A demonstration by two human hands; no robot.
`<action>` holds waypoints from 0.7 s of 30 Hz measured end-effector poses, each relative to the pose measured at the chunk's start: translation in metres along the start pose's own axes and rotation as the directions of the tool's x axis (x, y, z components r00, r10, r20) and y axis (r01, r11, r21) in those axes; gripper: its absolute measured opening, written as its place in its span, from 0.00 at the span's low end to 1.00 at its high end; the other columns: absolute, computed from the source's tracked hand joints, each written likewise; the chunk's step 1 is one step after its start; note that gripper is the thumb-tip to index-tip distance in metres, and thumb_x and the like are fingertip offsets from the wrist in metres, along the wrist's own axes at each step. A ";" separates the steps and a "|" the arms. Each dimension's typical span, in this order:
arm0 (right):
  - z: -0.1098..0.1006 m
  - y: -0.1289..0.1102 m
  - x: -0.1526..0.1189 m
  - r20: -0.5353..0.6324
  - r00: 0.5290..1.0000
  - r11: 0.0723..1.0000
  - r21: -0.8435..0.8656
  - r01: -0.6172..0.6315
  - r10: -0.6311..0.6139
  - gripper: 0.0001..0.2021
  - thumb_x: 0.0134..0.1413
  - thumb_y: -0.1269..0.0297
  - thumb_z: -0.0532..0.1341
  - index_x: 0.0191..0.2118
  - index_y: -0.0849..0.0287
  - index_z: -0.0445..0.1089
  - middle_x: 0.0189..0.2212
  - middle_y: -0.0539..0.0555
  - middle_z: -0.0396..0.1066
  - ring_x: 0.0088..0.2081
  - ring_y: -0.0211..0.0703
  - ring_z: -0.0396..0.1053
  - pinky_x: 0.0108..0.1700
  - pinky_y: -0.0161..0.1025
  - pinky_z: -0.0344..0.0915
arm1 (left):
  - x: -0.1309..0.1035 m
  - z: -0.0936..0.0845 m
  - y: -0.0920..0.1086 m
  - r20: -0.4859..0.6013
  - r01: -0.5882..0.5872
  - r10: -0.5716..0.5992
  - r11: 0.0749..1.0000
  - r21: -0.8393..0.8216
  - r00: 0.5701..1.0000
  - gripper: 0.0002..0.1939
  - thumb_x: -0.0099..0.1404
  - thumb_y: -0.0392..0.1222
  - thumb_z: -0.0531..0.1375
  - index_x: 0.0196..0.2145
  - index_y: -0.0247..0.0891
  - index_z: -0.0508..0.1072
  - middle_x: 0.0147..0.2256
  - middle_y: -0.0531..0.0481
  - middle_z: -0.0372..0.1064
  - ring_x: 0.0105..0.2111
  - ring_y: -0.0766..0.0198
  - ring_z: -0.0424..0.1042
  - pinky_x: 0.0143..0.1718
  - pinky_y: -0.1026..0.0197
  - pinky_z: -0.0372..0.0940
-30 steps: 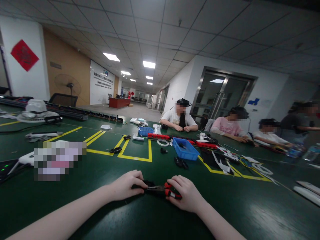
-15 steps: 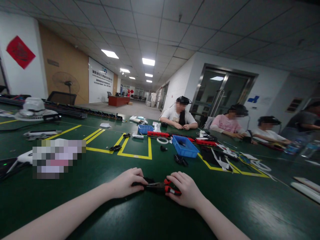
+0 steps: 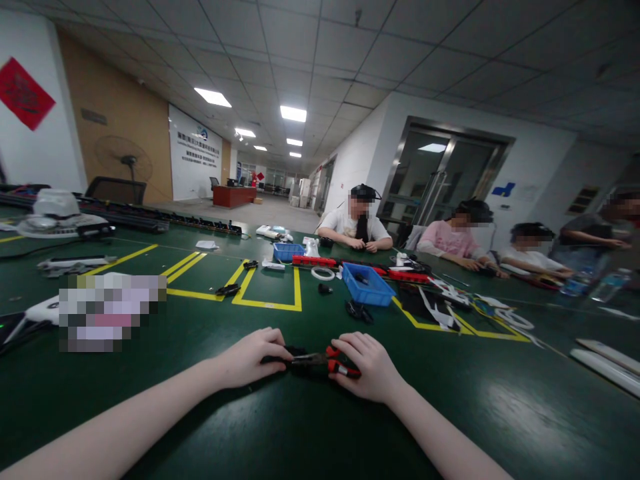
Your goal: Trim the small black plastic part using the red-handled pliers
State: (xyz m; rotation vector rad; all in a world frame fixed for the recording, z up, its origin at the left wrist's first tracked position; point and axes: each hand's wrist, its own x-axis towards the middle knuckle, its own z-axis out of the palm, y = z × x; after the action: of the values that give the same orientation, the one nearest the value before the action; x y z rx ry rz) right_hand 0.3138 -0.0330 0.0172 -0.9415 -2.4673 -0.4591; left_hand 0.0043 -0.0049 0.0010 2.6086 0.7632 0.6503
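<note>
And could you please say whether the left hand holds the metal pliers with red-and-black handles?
No, the right hand grips the pliers, while the left hand holds a small black item beside their tips.

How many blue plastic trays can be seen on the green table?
2: a larger blue tray beyond the right hand, and a smaller blue tray farther back, to its left. Others could be hidden.

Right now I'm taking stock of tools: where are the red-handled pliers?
The pliers are in the head view, below centre, held in the right hand, tips close to the left hand.
</note>
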 end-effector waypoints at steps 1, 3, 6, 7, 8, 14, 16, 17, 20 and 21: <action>0.001 0.000 0.000 -0.006 1.000 1.000 -0.001 0.003 -0.003 0.22 0.51 0.55 0.64 0.50 0.60 0.68 0.43 0.60 0.73 0.42 0.49 0.70 0.42 0.46 0.67 | 0.000 0.000 0.000 0.004 0.003 -0.003 1.000 0.000 1.000 0.13 0.67 0.39 0.60 0.49 0.48 0.75 0.43 0.48 0.67 0.43 0.59 0.67 0.44 0.58 0.64; 0.002 0.001 -0.001 -0.018 1.000 1.000 -0.004 0.015 -0.015 0.22 0.51 0.54 0.64 0.50 0.60 0.68 0.42 0.60 0.73 0.40 0.49 0.70 0.41 0.46 0.67 | -0.001 0.001 -0.001 0.010 0.010 -0.010 1.000 0.001 1.000 0.13 0.67 0.39 0.60 0.49 0.48 0.75 0.43 0.49 0.67 0.43 0.59 0.67 0.44 0.58 0.64; 0.005 0.001 -0.001 -0.034 0.999 1.000 -0.007 0.025 -0.026 0.22 0.52 0.53 0.64 0.49 0.60 0.68 0.41 0.60 0.73 0.39 0.48 0.70 0.40 0.46 0.67 | -0.001 0.001 0.000 0.008 0.011 -0.011 1.000 0.002 1.000 0.13 0.67 0.39 0.60 0.49 0.47 0.75 0.43 0.49 0.67 0.43 0.59 0.67 0.45 0.58 0.64; 0.005 0.001 -0.002 -0.033 0.999 1.000 -0.005 0.024 -0.024 0.22 0.52 0.53 0.64 0.49 0.60 0.68 0.41 0.60 0.73 0.38 0.48 0.70 0.40 0.45 0.67 | -0.001 0.001 0.000 0.007 0.010 -0.010 1.000 0.002 1.000 0.13 0.67 0.39 0.60 0.49 0.47 0.75 0.43 0.48 0.67 0.43 0.59 0.67 0.45 0.57 0.64; 0.006 0.001 -0.002 -0.030 0.999 1.000 -0.001 0.022 -0.022 0.22 0.52 0.53 0.64 0.49 0.60 0.68 0.41 0.60 0.73 0.38 0.47 0.70 0.39 0.45 0.67 | -0.001 0.001 0.000 0.007 0.010 -0.010 1.000 0.003 1.000 0.13 0.67 0.39 0.60 0.48 0.47 0.76 0.43 0.48 0.67 0.43 0.59 0.67 0.45 0.57 0.64; 0.006 0.000 -0.002 0.004 1.000 1.000 0.024 0.012 -0.012 0.22 0.51 0.54 0.65 0.49 0.60 0.68 0.40 0.59 0.73 0.38 0.47 0.70 0.39 0.44 0.68 | -0.001 0.000 0.001 0.015 0.011 -0.012 1.000 0.009 1.000 0.13 0.67 0.40 0.60 0.49 0.48 0.75 0.43 0.48 0.67 0.43 0.59 0.67 0.45 0.58 0.64; 0.005 0.000 -0.002 0.018 1.000 0.999 0.034 0.007 -0.007 0.21 0.51 0.54 0.64 0.48 0.60 0.68 0.40 0.59 0.73 0.38 0.47 0.70 0.39 0.44 0.68 | -0.001 0.000 -0.001 0.017 0.007 -0.007 1.000 0.008 1.000 0.14 0.67 0.40 0.59 0.49 0.48 0.75 0.42 0.48 0.67 0.42 0.60 0.67 0.45 0.58 0.64; 0.004 0.001 -0.001 0.026 1.000 0.999 0.041 0.004 -0.005 0.21 0.52 0.54 0.64 0.48 0.60 0.68 0.40 0.59 0.72 0.38 0.46 0.70 0.39 0.44 0.68 | -0.001 0.000 -0.001 0.017 0.003 -0.003 1.000 0.008 1.000 0.14 0.67 0.40 0.59 0.50 0.48 0.75 0.42 0.48 0.67 0.42 0.60 0.67 0.44 0.58 0.64; 0.001 0.001 0.000 0.053 0.999 0.998 0.056 -0.011 0.008 0.21 0.52 0.54 0.64 0.49 0.60 0.68 0.41 0.58 0.72 0.39 0.46 0.70 0.40 0.43 0.69 | -0.001 0.001 -0.003 0.008 -0.019 0.019 1.000 0.005 1.000 0.14 0.68 0.41 0.59 0.50 0.47 0.75 0.43 0.47 0.67 0.42 0.60 0.67 0.44 0.58 0.64; 0.000 0.001 0.000 0.063 0.998 0.998 0.060 -0.018 0.014 0.21 0.53 0.54 0.64 0.49 0.60 0.68 0.41 0.58 0.72 0.39 0.46 0.70 0.40 0.43 0.69 | -0.001 0.001 -0.004 0.005 -0.023 0.023 1.000 0.005 1.000 0.14 0.68 0.42 0.59 0.50 0.46 0.75 0.43 0.47 0.67 0.42 0.60 0.67 0.44 0.58 0.64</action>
State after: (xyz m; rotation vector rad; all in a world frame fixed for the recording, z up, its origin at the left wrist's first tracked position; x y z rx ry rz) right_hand 0.3143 -0.0327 0.0177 -0.9639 -2.5126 -0.3530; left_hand 0.0021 -0.0029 -0.0016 2.6268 0.7350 0.6487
